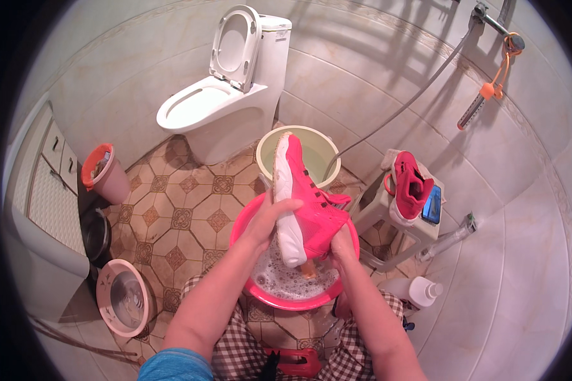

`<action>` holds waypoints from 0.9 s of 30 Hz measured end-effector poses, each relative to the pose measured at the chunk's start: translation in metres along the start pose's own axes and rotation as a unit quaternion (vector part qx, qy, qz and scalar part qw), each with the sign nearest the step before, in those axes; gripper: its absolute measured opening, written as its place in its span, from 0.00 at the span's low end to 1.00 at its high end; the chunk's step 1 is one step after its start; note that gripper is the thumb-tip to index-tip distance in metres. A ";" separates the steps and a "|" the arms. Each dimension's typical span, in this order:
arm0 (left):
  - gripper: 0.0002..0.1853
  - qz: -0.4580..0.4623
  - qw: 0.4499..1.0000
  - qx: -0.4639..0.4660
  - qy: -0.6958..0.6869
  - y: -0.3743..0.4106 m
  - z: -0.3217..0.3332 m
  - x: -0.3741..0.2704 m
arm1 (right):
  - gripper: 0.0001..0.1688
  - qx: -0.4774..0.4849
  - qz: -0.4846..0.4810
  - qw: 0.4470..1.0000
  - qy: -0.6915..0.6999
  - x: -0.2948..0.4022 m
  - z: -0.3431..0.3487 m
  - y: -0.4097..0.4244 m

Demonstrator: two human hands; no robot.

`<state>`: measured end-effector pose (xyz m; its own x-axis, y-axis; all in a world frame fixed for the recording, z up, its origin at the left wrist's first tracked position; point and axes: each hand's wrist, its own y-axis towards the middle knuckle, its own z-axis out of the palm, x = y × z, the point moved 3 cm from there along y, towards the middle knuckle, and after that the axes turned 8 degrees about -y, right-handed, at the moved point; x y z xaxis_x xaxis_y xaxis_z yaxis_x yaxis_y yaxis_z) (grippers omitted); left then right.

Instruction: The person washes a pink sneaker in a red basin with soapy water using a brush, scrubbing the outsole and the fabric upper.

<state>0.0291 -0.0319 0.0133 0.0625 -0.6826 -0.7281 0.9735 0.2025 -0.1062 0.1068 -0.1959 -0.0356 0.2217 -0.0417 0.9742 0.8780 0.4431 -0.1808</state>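
Both hands hold a pink high-top sneaker [310, 209] with a white sole, tilted with its toe up, over a pink plastic basin [291, 305] of sudsy water. My left hand [267, 219] grips the sole side, its thumb across the midsole. At the ankle opening, my right hand [342, 245] holds the shoe, with some fingers hidden. A brownish-orange object [309, 270] shows below the shoe, at the suds. The other pink sneaker [407, 190] lies on a plastic stool [410, 232] to the right, beside a phone [431, 205].
Behind the basin stands a pale yellow tub [331, 138] of water, with a shower hose [410, 102] running into it. A toilet [238, 114] stands beyond. Left are a pink bin [114, 183] and another basin [145, 305]. A white bottle [422, 291] is at right.
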 end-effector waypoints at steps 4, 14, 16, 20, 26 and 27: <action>0.50 -0.034 0.999 -0.023 -0.009 -0.001 -0.009 0.004 | 0.29 0.008 -0.087 0.996 0.020 0.022 0.012 -0.008; 0.54 -0.045 0.995 -0.007 0.092 -0.013 0.009 0.003 | 0.35 -0.003 -0.041 0.996 0.084 0.006 0.004 -0.009; 0.53 -0.041 0.997 -0.005 0.073 -0.012 0.005 0.004 | 0.37 -0.044 -0.076 0.995 0.046 0.020 0.011 -0.015; 0.51 -0.040 0.995 0.018 0.085 -0.005 0.004 0.004 | 0.37 -0.011 -0.212 0.975 -0.059 0.021 -0.013 0.000; 0.56 -0.023 0.987 0.029 0.158 -0.012 0.010 -0.013 | 0.37 0.083 -0.099 0.990 0.049 0.053 -0.010 -0.011; 0.58 0.003 0.979 0.037 0.201 -0.011 0.012 -0.014 | 0.36 0.080 -0.074 0.989 0.100 0.057 -0.010 -0.015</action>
<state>0.0204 -0.0329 0.0323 -0.0083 -0.3471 -0.9378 0.9876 0.1440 -0.0620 0.1104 -0.2133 0.0210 0.1894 -0.2856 0.9394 0.8319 0.5550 0.0010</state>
